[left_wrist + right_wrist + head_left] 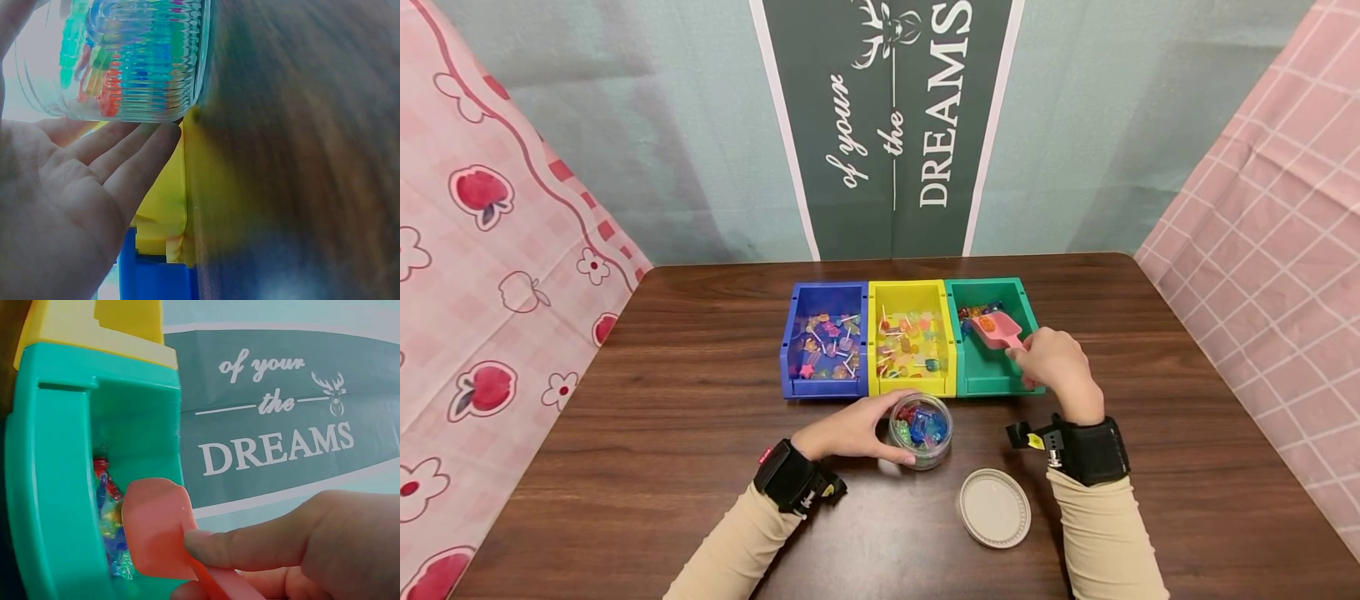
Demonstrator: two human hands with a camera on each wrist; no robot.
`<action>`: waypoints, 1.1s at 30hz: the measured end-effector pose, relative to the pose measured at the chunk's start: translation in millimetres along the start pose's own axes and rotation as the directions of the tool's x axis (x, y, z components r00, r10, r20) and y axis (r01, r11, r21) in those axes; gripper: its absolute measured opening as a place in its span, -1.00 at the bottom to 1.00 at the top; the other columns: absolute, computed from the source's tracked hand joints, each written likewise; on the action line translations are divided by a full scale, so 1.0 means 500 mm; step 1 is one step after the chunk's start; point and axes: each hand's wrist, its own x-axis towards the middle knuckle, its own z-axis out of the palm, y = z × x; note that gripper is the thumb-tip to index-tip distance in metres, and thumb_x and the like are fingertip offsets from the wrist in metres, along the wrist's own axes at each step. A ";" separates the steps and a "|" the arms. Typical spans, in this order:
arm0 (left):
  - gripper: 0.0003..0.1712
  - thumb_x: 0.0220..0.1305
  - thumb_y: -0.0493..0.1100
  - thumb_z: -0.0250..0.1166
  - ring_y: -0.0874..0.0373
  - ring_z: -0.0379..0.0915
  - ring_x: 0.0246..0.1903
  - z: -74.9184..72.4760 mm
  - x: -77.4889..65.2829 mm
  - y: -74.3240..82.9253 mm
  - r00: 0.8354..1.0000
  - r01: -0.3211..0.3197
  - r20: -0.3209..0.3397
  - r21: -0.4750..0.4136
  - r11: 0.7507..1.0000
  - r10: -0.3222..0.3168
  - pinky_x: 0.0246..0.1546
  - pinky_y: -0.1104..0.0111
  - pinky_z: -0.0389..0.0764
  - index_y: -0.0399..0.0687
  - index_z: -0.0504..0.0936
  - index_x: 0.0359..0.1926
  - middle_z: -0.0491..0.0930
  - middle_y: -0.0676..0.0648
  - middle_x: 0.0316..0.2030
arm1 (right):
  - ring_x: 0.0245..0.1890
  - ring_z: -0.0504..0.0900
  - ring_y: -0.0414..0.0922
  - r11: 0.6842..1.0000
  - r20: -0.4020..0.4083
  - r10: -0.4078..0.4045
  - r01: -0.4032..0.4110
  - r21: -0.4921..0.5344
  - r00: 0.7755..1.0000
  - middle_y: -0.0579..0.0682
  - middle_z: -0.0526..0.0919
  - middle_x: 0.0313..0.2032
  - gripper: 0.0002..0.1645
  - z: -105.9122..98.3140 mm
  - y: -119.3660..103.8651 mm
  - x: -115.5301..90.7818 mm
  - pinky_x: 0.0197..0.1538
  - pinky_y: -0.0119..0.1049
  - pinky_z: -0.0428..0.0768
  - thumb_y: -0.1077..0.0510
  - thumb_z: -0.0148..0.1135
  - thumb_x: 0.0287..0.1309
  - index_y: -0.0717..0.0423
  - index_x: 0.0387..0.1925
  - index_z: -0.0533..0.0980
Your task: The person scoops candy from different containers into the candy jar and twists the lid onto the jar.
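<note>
My right hand grips the handle of a pink scoop over the green bin. An orange piece lies in the scoop, and colourful translucent pieces are heaped at the bin's far left. In the right wrist view the thumb presses along the scoop's handle. Beside the bins my left hand holds a clear round jar, thumb on the near side and fingers behind. Blue, red and green pieces show through the jar's ribbed wall.
Left of the green bin, the yellow bin and blue bin join it in a row, both holding small lollipops and charms. A cream round lid lies on the brown table. Fabric backdrops surround the table.
</note>
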 end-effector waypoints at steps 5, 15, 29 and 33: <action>-0.03 0.01 0.15 0.38 0.29 0.26 0.18 0.000 -0.001 0.000 1.000 -0.010 -0.003 -0.012 1.000 0.010 0.28 0.17 0.37 0.06 0.14 0.39 0.38 0.03 0.24 | -0.69 0.49 -0.08 1.000 -0.002 -0.017 0.017 0.026 1.000 0.07 0.62 -0.73 -0.58 -0.007 0.004 -0.004 -0.56 -0.27 0.34 0.01 0.09 0.26 0.32 -0.45 0.58; -0.03 0.02 0.15 0.38 0.28 0.25 0.19 0.001 -0.001 -0.003 1.000 -0.001 -0.001 -0.008 1.000 0.001 0.28 0.16 0.37 0.06 0.13 0.40 0.37 0.02 0.25 | -0.61 0.53 -0.02 0.993 0.011 -0.094 0.094 0.065 0.995 0.01 0.58 -0.75 -0.58 -0.019 0.015 -0.014 -0.54 -0.29 0.34 0.03 0.12 0.24 0.34 -0.46 0.60; -0.02 0.02 0.15 0.37 0.25 0.25 0.20 0.000 0.001 -0.005 1.000 -0.003 0.000 0.008 1.000 0.003 0.28 0.15 0.36 0.03 0.12 0.40 0.37 -0.01 0.26 | -0.58 0.59 -0.18 0.938 0.066 -0.282 0.261 0.229 0.957 0.03 0.65 -0.63 -0.61 -0.046 0.070 -0.021 -0.43 -0.27 0.61 0.12 0.19 0.20 0.47 -0.25 0.59; -0.02 0.02 0.15 0.38 0.26 0.25 0.19 0.001 0.001 -0.005 1.000 -0.010 0.000 0.005 1.000 0.010 0.28 0.16 0.37 0.04 0.13 0.40 0.37 0.00 0.25 | -0.59 0.59 -0.20 0.916 0.063 -0.337 0.311 0.252 0.940 0.08 0.66 -0.60 -0.64 -0.056 0.081 -0.033 -0.44 -0.28 0.66 0.15 0.19 0.20 0.47 -0.27 0.59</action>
